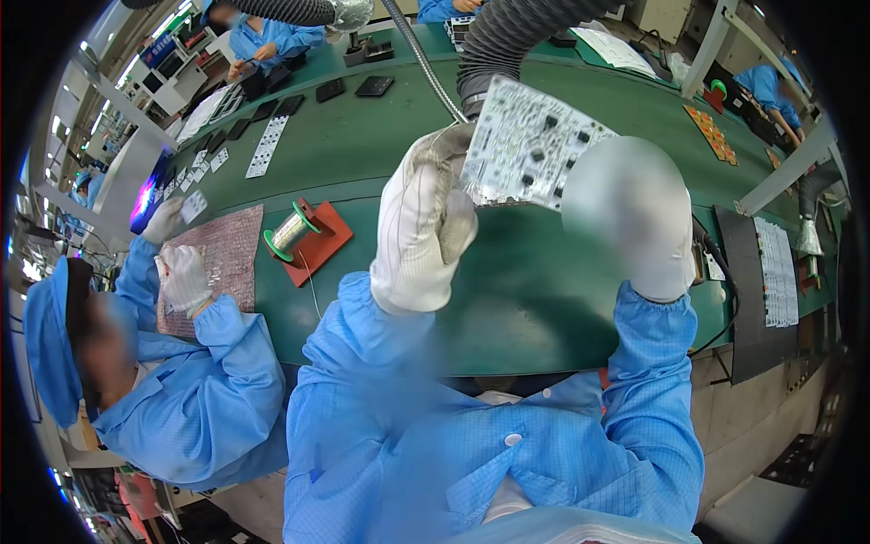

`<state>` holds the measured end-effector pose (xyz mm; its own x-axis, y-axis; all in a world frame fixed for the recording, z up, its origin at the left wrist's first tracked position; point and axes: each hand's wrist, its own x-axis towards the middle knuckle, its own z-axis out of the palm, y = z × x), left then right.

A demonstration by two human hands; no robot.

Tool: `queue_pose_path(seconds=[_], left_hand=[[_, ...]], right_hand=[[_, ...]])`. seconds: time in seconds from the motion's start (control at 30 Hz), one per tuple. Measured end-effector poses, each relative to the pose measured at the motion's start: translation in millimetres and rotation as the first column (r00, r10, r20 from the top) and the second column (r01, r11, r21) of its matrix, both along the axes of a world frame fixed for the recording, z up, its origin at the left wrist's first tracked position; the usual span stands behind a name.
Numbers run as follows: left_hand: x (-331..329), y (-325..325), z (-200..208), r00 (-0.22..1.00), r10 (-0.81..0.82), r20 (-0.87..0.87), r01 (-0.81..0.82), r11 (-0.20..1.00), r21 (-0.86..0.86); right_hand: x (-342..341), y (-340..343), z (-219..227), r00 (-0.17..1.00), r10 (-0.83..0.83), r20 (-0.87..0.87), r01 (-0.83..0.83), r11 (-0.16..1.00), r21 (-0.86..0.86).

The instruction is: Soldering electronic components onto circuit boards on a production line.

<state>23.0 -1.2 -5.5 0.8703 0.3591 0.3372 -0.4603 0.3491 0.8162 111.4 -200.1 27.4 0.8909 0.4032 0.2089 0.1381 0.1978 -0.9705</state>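
1. A green workbench (507, 340) spans the foreground, its front edge bowed by the lens.
2. Behind it, a broad green work surface (372, 150) stretches toward the far side.
3. Pale metal posts (790, 167) rise at the right, with a similar upright (116, 107) at the left.
4. A black corrugated duct (517, 50) and a silver flexible conduit (422, 62) hang above.
5. Greyish floor tiles (725, 417) with visible seams show at lower right.
6. Small white lights (56, 124) dot the left side, near a violet-blue glow (145, 199).

There are two foreground hands (421, 222) (648, 231), one held board (530, 145), one pinkish sheet (234, 254).
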Motion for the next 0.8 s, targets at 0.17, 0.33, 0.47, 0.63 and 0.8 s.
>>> queue_pose_path(seconds=[0.17,0.33,0.47,0.63,0.8], left_hand=[[-2,14,3,0.988,-0.078,-0.13,0.118,0.937,0.328],[4,11,3,0.781,0.16,0.604,-0.615,0.027,0.788],[0,-12,2,0.917,0.383,0.112,-0.378,0.746,0.549],[-1,-8,1,0.856,0.444,0.264,-0.486,0.519,0.703],[4,14,1,0.774,0.215,0.596,-0.632,0.203,0.748]], right_hand=[[4,0,-20,0.944,-0.052,0.325,0.108,0.982,-0.155],[-2,-2,-23,0.947,0.004,0.32,0.077,0.967,-0.241],[-4,14,-25,0.483,-0.124,0.867,0.409,0.907,-0.098],[-2,12,-28,0.962,-0.183,0.2,0.177,0.983,0.048],[5,11,-25,0.922,-0.202,0.331,0.212,0.977,0.006]])
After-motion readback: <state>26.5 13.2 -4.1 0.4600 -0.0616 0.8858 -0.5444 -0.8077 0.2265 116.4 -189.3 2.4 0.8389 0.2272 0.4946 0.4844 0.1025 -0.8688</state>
